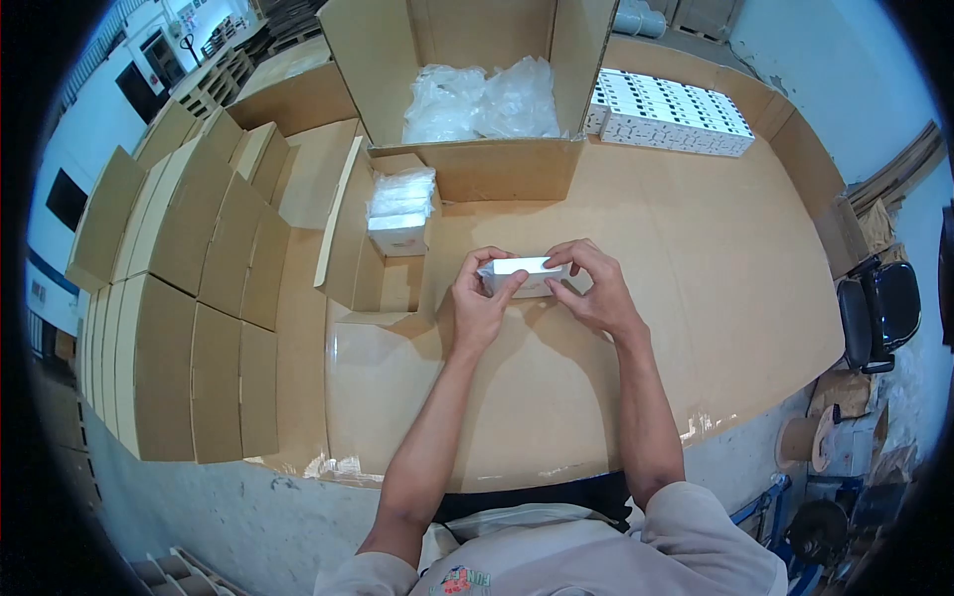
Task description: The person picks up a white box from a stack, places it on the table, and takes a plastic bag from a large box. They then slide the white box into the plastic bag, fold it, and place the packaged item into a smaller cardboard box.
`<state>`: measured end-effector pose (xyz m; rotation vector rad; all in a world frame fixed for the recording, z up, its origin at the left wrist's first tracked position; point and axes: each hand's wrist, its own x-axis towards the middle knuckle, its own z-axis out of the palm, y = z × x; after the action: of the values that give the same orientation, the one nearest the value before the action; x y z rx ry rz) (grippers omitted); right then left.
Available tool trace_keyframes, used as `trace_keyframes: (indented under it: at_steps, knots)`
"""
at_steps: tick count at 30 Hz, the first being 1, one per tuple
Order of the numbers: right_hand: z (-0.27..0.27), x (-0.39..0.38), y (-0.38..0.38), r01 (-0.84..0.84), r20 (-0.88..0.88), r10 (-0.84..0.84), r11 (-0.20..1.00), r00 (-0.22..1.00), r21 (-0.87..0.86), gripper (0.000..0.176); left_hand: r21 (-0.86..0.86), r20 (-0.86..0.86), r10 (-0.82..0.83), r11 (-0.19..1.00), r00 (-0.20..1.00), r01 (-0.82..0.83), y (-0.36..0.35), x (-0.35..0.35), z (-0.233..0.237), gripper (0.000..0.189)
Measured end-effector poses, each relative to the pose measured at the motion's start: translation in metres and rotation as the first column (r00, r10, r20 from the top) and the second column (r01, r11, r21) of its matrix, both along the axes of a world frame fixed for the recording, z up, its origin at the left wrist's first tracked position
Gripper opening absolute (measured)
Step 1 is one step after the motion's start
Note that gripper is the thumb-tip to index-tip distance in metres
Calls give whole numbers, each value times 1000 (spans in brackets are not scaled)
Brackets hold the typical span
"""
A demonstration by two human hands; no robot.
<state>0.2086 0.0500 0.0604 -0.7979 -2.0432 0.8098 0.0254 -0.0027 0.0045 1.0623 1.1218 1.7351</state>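
Between my two hands is a small white box (521, 266), held above the cardboard-covered table. My left hand (481, 303) grips its left end, where some clear plastic shows at the fingers. On the right end, the fingers and thumb of my right hand (596, 288) close round the box. Just left of my hands stands an open cardboard carton (343, 233). Several white boxes in clear plastic (399, 219) stand in a row at its far end, and its near part shows bare cardboard.
A larger open carton (477, 171) with clear plastic bags (482, 99) stands at the back. Rows of white boxes (676, 114) are at the back right. Stacked brown cartons (189, 288) fill the left side. A black chair (879, 313) stands beyond the table's right edge.
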Motion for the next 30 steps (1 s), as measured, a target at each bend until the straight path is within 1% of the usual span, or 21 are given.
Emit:
trace_keyframes:
  at_steps: [1, 4, 6, 7, 9, 10, 12, 15, 16, 18, 19, 21, 24, 25, 27, 30]
  knots:
    - [1, 0, 1, -6, 3, 6, 1000, 1000, -14, 23, -3, 0, -1, 1000, 1000, 1, 0, 0, 0, 34]
    - [13, 2, 4, -20, 165, 19, 1000, 986, 6, 21, -3, -9, 3, 1000, 1000, -3, 0, -1, -3, 33]
    - [15, 2, 7, -51, 197, 43, 998, 979, 36, 22, -1, -27, 16, 1000, 1000, -16, 1, -2, -6, 32]
    - [17, 2, 9, -65, 214, 53, 997, 975, 51, 22, -32, -30, 3, 999, 1000, -4, 1, -3, -7, 37]
    - [22, 2, 12, -73, 237, 72, 997, 969, -7, 22, -98, -34, -21, 995, 999, 17, -3, -5, -7, 47]
    - [24, 2, 13, -80, 247, 86, 996, 965, -36, 22, -72, -105, 20, 997, 994, -27, -6, -5, -4, 54]
    - [18, 2, 16, -68, 171, 76, 996, 982, -55, 20, -10, -243, 110, 993, 964, -116, -18, -3, 3, 68]
    - [16, -1, 23, -27, 36, 28, 999, 999, -36, 17, -31, -507, 214, 964, 835, -265, -52, 1, 15, 85]
    - [16, -5, 25, -10, -14, 9, 1000, 1000, -26, 16, -70, -596, 138, 973, 791, -222, -69, -2, 19, 84]
    - [20, -17, 27, 0, -125, -10, 997, 992, -75, 15, -164, -744, -25, 975, 667, -147, -105, -10, 26, 83]
    - [21, -24, 27, 6, -180, -24, 995, 983, -103, 15, -150, -777, -23, 977, 629, -149, -122, -12, 28, 82]
    - [21, -44, 27, -58, -351, 1, 987, 936, -150, 17, -128, -834, -24, 980, 551, -152, -154, -13, 30, 79]
    - [25, -83, 26, -167, -548, 46, 971, 835, -173, 21, -194, -909, -95, 958, 405, -211, -186, -18, 30, 73]
    - [27, -95, 25, -204, -601, 61, 964, 797, -173, 22, -198, -914, -102, 957, 393, -211, -191, -20, 27, 70]
    - [29, -117, 23, -261, -611, 111, 952, 784, -162, 24, -208, -921, -119, 955, 370, -211, -199, -23, 22, 65]
    - [23, -141, 23, -299, -600, 142, 939, 787, -170, 24, -214, -906, -108, 951, 409, -224, -191, -24, 22, 60]
